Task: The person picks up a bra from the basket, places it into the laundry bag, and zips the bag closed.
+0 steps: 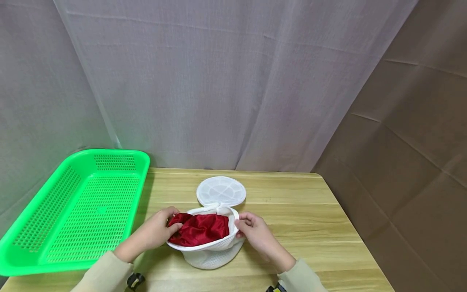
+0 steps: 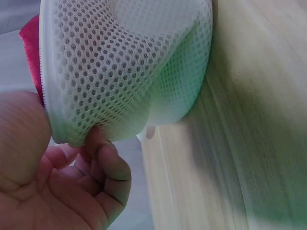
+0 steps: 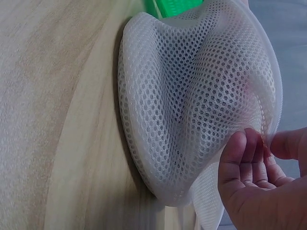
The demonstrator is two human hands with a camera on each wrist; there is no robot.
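A white mesh laundry bag (image 1: 211, 258) stands on the wooden table with its round zip lid (image 1: 221, 190) folded back behind it. Shiny dark red cloth (image 1: 204, 230) fills the bag's mouth and rises at the left rim. My left hand (image 1: 156, 229) grips that rim, its thumb over the red cloth and its fingers curled against the outer mesh. On the opposite side, my right hand (image 1: 257, 234) pinches the rim between thumb and fingers. The mesh side (image 3: 192, 96) is creased in the right wrist view. Whatever lies under the red cloth is hidden.
A large green plastic basket (image 1: 140, 194) with a perforated floor sits on the left, close by my left forearm. Grey cloth (image 1: 204, 89) hangs behind the wooden table (image 1: 292, 202), and a brown panel (image 1: 408, 170) borders it on the right.
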